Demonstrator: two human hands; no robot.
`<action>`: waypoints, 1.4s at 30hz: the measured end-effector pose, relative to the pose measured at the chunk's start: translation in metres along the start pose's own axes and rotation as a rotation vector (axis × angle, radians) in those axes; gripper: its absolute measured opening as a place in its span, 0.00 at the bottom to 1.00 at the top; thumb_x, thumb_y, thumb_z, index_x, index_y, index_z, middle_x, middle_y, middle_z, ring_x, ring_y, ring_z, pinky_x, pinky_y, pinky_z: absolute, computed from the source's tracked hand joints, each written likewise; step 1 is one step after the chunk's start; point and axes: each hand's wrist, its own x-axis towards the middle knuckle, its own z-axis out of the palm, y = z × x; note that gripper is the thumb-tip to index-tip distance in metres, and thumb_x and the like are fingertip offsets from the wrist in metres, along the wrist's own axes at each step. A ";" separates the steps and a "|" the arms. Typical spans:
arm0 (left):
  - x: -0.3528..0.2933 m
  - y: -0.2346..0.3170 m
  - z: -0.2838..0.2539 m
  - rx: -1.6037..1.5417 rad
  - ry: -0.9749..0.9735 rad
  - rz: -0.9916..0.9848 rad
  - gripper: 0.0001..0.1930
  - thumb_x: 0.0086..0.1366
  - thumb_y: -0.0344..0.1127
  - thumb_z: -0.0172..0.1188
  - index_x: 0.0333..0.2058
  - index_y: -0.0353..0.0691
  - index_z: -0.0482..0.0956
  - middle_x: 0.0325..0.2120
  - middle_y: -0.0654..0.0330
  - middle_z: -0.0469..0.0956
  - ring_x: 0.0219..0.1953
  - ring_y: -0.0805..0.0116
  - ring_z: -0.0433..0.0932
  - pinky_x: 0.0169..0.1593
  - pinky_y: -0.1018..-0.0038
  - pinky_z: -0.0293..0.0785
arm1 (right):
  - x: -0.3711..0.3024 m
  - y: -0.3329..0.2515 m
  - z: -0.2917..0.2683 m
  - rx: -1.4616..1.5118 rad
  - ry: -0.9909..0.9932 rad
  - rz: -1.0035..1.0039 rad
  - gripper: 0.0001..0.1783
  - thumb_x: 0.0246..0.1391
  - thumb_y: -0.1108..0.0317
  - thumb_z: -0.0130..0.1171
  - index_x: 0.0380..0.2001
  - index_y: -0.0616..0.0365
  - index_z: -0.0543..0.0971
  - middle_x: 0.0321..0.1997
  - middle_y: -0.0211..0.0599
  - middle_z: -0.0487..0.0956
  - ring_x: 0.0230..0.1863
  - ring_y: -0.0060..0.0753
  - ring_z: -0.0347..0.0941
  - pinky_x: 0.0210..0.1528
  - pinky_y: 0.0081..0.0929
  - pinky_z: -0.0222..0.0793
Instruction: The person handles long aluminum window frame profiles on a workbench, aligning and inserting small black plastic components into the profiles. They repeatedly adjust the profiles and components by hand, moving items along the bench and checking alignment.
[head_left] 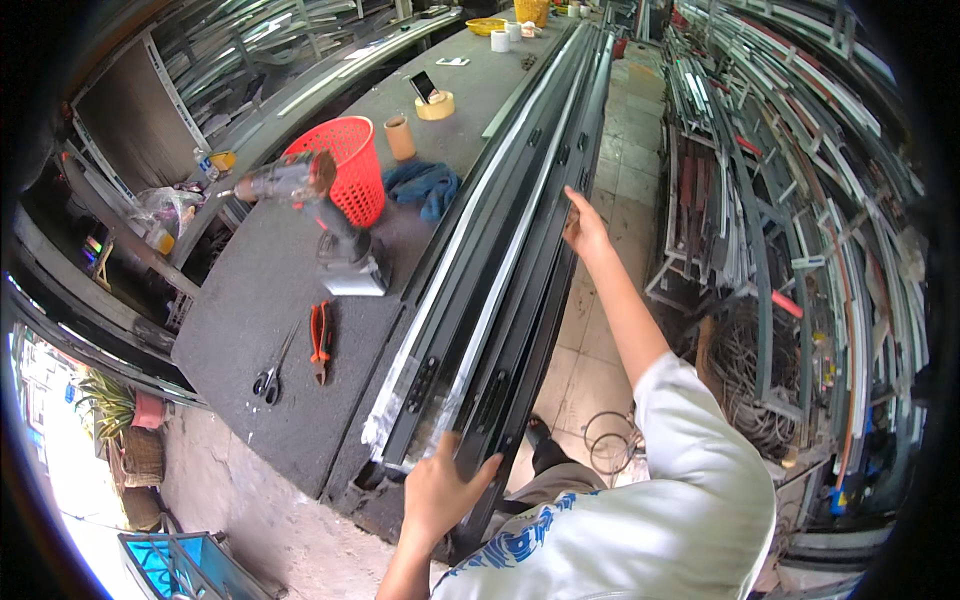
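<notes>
Long dark frame pieces (520, 250) lie on the desk (270, 300), left hand (440, 495) gripping their near end, right hand (583, 228) holding farther up; clear wrap remains on one.

We look down from one head-worn fisheye camera, tilted forward along the workbench (270, 300), which runs from near us to the far top of the frame. Our own shoulder and arms fill the near lower edge, very close. Straight rails bend toward the rim. The floor (600, 290) lies right of the bench.
</notes>
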 end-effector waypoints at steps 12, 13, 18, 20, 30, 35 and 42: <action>0.000 0.029 0.014 0.400 0.144 -0.069 0.42 0.51 0.39 0.72 0.67 0.48 0.66 0.69 0.53 0.59 0.72 0.50 0.54 0.72 0.41 0.42 | 0.106 -0.014 -0.003 -0.269 0.173 -0.246 0.39 0.58 0.75 0.59 0.67 0.81 0.54 0.52 0.55 0.74 0.42 0.30 0.81 0.30 0.24 0.79; 0.004 0.027 0.016 0.413 0.085 -0.045 0.42 0.53 0.39 0.70 0.68 0.53 0.65 0.72 0.57 0.54 0.75 0.52 0.49 0.73 0.41 0.35 | 0.104 -0.016 0.000 -0.171 0.174 -0.276 0.38 0.58 0.75 0.59 0.66 0.81 0.54 0.52 0.55 0.74 0.42 0.31 0.82 0.29 0.25 0.79; 0.018 0.024 0.034 0.398 0.034 -0.100 0.37 0.60 0.42 0.65 0.69 0.58 0.64 0.73 0.59 0.52 0.75 0.53 0.47 0.72 0.38 0.33 | 0.110 -0.015 0.010 -0.726 0.278 -0.460 0.45 0.53 0.69 0.64 0.66 0.81 0.54 0.62 0.71 0.67 0.62 0.65 0.68 0.63 0.49 0.67; 0.020 0.022 0.037 0.427 0.033 -0.106 0.37 0.61 0.42 0.64 0.69 0.56 0.63 0.73 0.59 0.53 0.75 0.54 0.48 0.73 0.39 0.34 | 0.116 -0.009 0.013 -0.824 0.284 -0.359 0.47 0.51 0.65 0.65 0.66 0.80 0.53 0.73 0.71 0.50 0.73 0.69 0.48 0.73 0.55 0.50; 0.024 -0.007 0.031 0.432 0.101 0.020 0.33 0.66 0.42 0.58 0.69 0.45 0.63 0.70 0.58 0.60 0.71 0.58 0.59 0.73 0.47 0.44 | 0.120 0.001 0.036 -1.164 0.222 -0.194 0.57 0.57 0.47 0.64 0.69 0.79 0.44 0.75 0.69 0.47 0.73 0.69 0.44 0.71 0.62 0.41; 0.021 0.008 0.023 0.246 0.059 -0.135 0.28 0.64 0.38 0.60 0.62 0.39 0.71 0.65 0.48 0.67 0.67 0.48 0.64 0.70 0.50 0.55 | 0.114 -0.010 0.034 -1.208 0.121 -0.167 0.55 0.57 0.53 0.63 0.68 0.81 0.43 0.73 0.71 0.49 0.72 0.67 0.47 0.71 0.60 0.41; 0.014 0.002 0.034 0.413 0.052 -0.150 0.32 0.64 0.39 0.61 0.67 0.46 0.66 0.69 0.60 0.63 0.74 0.47 0.49 0.74 0.43 0.37 | 0.108 -0.002 0.027 -1.308 0.100 -0.161 0.59 0.54 0.50 0.62 0.69 0.81 0.39 0.73 0.72 0.49 0.74 0.69 0.43 0.73 0.61 0.38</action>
